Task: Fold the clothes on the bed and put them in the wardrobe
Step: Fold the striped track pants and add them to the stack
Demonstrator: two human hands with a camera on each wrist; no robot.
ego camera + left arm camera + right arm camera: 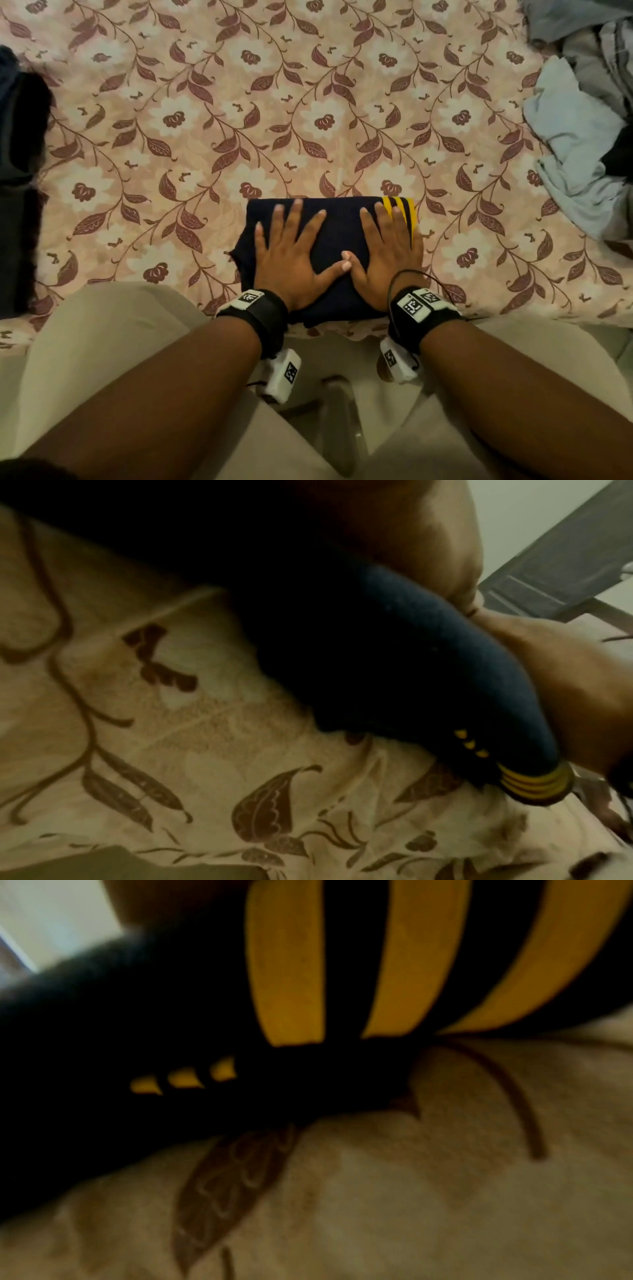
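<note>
Two flat hands, left grip (287, 253) and right grip (387, 253), fingers spread, press folded navy garment (339, 236) at near edge of floral bed (205, 120); unfolded clothes (579, 137) at right edge.

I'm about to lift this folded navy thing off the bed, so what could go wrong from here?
The navy garment is only pressed flat under the open left hand and right hand; lifting may let the fold spring open. Its left edge looks ragged and could droop. The unfolded pale blue clothes lie apart on the floral bedsheet, easy to forget.
</note>
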